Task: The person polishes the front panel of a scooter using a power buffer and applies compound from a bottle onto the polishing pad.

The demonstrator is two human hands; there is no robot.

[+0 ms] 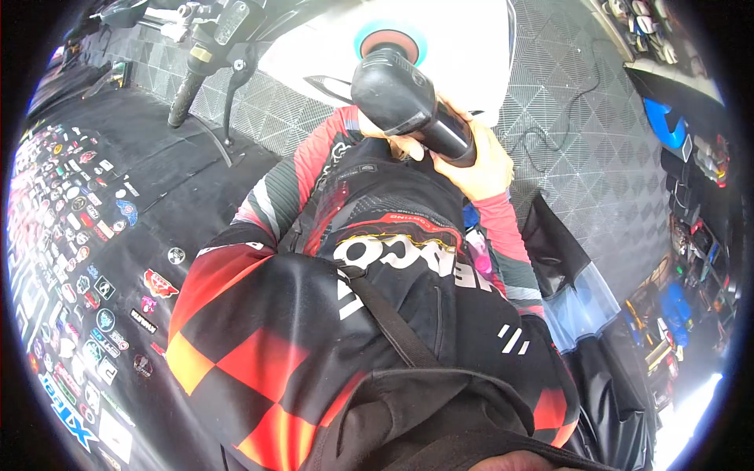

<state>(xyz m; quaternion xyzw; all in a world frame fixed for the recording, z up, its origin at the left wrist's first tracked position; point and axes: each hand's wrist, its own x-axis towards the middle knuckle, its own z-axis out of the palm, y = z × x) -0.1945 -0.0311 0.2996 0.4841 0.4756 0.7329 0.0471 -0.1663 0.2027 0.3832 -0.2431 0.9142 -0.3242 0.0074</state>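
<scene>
In the upper middle of the head view I see a black polisher [395, 94] with a round reddish and light-blue pad [390, 39]. The pad lies against or just over a bright white panel [471, 55]; glare hides whether they touch. My right hand [491, 161] is wrapped around the polisher's rear handle. Partly hidden below the machine's body, my left hand [405, 144] curls its fingers against its underside. Both sleeves reach forward from my sides, and a dark apron [393, 204] covers my front.
To the upper left is a motorcycle handlebar grip [182, 98] with a lever [233, 94]. Stickers cover a black surface [102, 259] on the left. A cable [542, 153] runs over the grey tiled floor [597, 149]. Tools and a blue part [666, 124] lie at right.
</scene>
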